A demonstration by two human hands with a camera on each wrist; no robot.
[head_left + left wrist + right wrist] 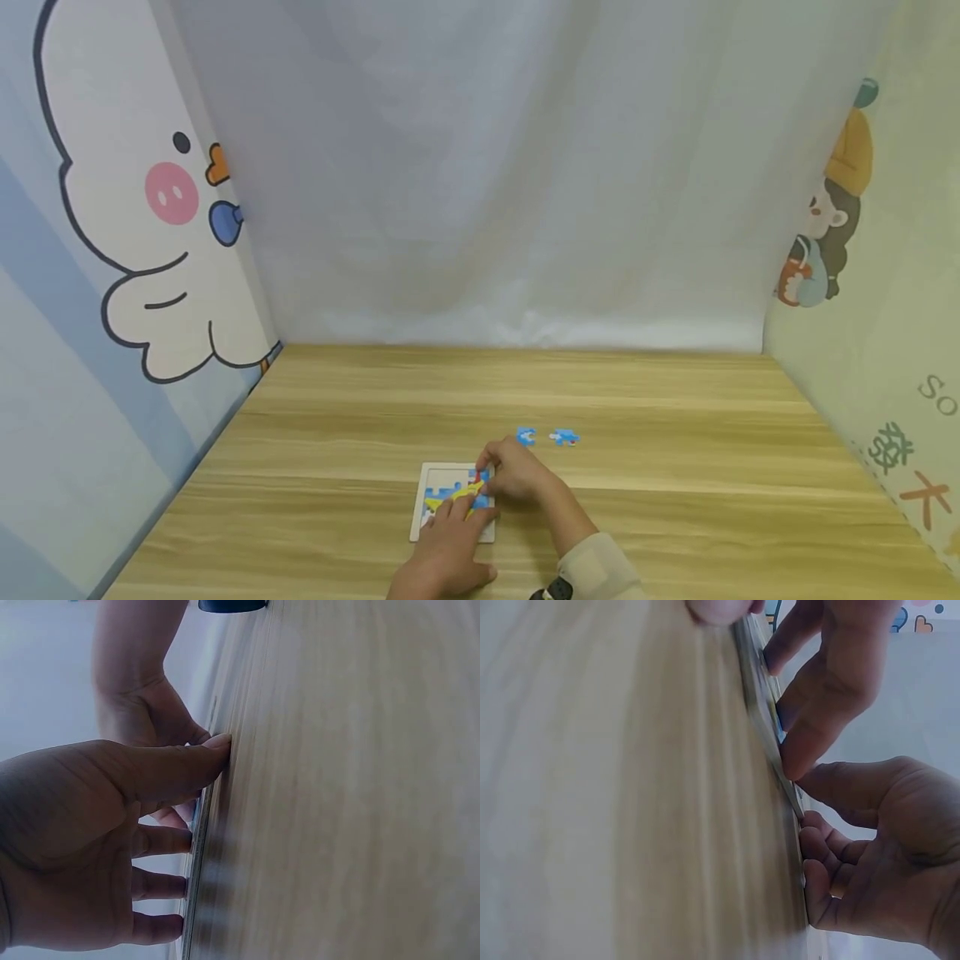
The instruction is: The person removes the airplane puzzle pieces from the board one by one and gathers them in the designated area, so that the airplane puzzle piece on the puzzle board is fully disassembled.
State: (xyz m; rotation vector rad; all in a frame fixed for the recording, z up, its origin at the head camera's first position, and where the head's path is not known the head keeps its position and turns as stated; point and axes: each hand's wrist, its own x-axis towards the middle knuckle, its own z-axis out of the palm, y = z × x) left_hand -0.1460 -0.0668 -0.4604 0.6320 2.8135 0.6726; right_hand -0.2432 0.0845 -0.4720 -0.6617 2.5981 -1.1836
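A small jigsaw puzzle in a white tray [416, 508] lies on the table in the head view, its blue and yellow pieces [435, 495] partly covered by my hands. My left hand [450, 542] rests over the near part, extended fingertips pressing on the pieces, thumb at the tray's right edge. In the left wrist view the left hand's fingers [161, 886] reach to the tray's edge. My right hand [517, 472] is at the far right corner, bent forefinger and thumb pinching a blue and red puzzle piece [482, 476]. Its other fingers [821, 896] curl down beside the tray in the right wrist view.
Two loose blue puzzle pieces, one notched [526, 436] and one wider [565, 437], lie beyond the right hand on the wooden table [675, 433]. A pale curtain [510, 183] hangs behind the table, with cartoon-printed walls on both sides.
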